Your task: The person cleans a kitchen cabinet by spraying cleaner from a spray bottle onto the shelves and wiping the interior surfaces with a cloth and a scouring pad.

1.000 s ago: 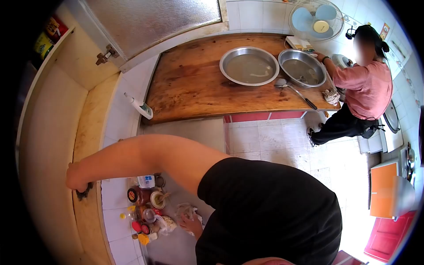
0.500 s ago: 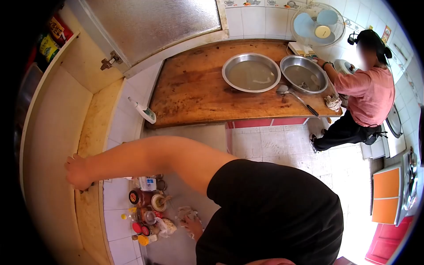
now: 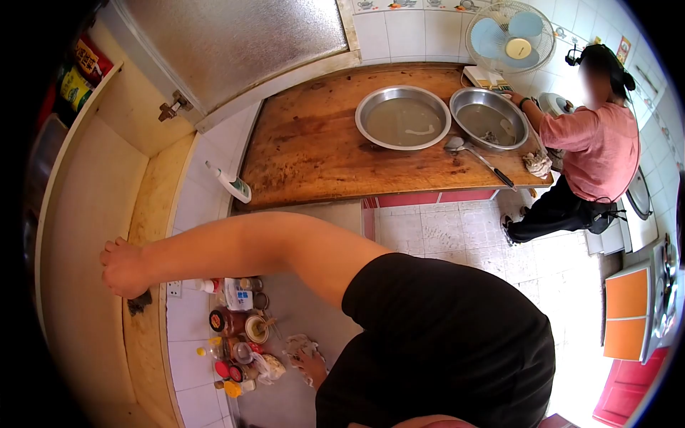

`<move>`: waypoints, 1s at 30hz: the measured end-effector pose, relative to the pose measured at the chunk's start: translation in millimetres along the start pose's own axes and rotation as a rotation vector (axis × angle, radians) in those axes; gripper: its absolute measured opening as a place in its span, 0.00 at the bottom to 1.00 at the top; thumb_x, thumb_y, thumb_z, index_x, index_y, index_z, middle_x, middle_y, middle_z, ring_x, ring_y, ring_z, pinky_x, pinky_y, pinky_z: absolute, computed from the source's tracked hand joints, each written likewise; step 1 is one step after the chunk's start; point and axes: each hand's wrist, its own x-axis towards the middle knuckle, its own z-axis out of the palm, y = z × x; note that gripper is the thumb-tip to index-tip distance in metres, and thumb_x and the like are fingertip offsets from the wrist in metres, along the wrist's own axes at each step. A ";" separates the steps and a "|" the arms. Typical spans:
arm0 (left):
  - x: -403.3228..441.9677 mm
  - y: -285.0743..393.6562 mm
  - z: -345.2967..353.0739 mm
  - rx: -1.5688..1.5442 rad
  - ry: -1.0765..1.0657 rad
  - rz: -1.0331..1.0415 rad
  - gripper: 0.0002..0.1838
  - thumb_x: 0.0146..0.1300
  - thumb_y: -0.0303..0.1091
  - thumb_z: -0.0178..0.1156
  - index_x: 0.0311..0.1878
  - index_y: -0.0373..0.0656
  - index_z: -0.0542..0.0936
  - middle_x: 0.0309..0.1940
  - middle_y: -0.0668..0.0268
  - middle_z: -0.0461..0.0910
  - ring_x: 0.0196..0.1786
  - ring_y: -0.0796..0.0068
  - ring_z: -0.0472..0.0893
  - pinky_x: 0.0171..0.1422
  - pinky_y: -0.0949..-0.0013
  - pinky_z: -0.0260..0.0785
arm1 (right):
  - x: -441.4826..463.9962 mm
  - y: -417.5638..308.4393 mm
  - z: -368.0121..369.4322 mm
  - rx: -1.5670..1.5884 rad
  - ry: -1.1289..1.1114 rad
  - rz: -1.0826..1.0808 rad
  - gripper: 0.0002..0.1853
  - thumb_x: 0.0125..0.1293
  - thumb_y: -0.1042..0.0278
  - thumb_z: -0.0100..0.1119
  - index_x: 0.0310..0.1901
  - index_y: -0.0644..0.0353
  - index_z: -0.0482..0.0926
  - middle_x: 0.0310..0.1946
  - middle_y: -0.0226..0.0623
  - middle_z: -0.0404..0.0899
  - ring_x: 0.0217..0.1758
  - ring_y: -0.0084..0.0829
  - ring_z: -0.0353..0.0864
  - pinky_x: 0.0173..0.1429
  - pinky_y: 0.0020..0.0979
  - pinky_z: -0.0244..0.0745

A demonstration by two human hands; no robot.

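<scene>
My right hand [image 3: 127, 267] reaches into the open wall cabinet [image 3: 89, 192] on the left. Its fingers are curled against the cabinet's inside near the bottom board [image 3: 146, 342]; what they hold, if anything, is hidden. Just below the hand, a dark patch [image 3: 139, 303] shows on the board. Lower down, my left hand [image 3: 311, 367] rests at the counter with its fingers over a crumpled whitish cloth [image 3: 298, 345]. Beside that cloth stand several jars and bottles, among them a dark red jar [image 3: 230, 322] and an open jar [image 3: 257, 329].
Two metal basins [image 3: 403, 118] with cloudy water and a ladle [image 3: 474, 153] are on the wooden worktop [image 3: 300, 143]. A glue-like white bottle [image 3: 230, 182] stands at its corner. The cabinet door [image 3: 242, 50] hangs open. A person in pink [image 3: 589, 143] works near a fan [image 3: 512, 39].
My right hand has shifted slightly up and left, uncovering more of the dark patch. My left hand stays on the cloth.
</scene>
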 end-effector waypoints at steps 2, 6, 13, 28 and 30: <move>0.0 1.3 -0.7 0.003 -0.003 -0.004 0.30 0.55 0.44 0.60 0.60 0.52 0.61 0.63 0.49 0.49 0.59 0.45 0.62 0.58 0.43 0.60 | -2.6 -0.7 -4.6 0.045 0.035 -0.002 0.09 0.54 0.58 0.55 0.29 0.49 0.82 0.39 0.38 0.72 0.48 0.40 0.63 0.50 0.38 0.57; -1.0 3.8 -3.7 0.004 -0.015 -0.008 0.31 0.56 0.44 0.60 0.61 0.53 0.60 0.64 0.49 0.47 0.60 0.44 0.62 0.58 0.42 0.59 | -13.1 -3.8 -18.0 0.148 0.167 -0.037 0.09 0.54 0.61 0.54 0.28 0.54 0.81 0.39 0.39 0.72 0.47 0.40 0.63 0.50 0.37 0.58; -3.5 10.2 -9.2 -0.005 -0.028 -0.024 0.34 0.56 0.44 0.60 0.64 0.55 0.57 0.66 0.49 0.44 0.61 0.43 0.60 0.59 0.41 0.58 | -52.2 -27.8 -50.7 0.283 0.436 -0.136 0.08 0.54 0.65 0.55 0.22 0.57 0.75 0.36 0.39 0.71 0.41 0.40 0.64 0.46 0.36 0.61; 12.9 -3.4 22.9 -0.054 0.079 -0.009 0.35 0.57 0.41 0.59 0.66 0.57 0.54 0.68 0.51 0.39 0.61 0.39 0.61 0.57 0.41 0.62 | -457.3 -40.6 -101.4 0.480 -0.251 0.583 0.23 0.63 0.69 0.45 0.61 0.56 0.65 0.58 0.41 0.67 0.60 0.42 0.65 0.61 0.35 0.65; 12.9 -2.7 20.6 -0.022 0.072 0.018 0.36 0.57 0.42 0.60 0.66 0.54 0.54 0.67 0.49 0.40 0.59 0.38 0.63 0.57 0.44 0.63 | -541.7 -34.9 -113.8 0.105 -0.597 0.768 0.21 0.58 0.67 0.49 0.55 0.53 0.71 0.46 0.41 0.73 0.56 0.41 0.68 0.56 0.37 0.69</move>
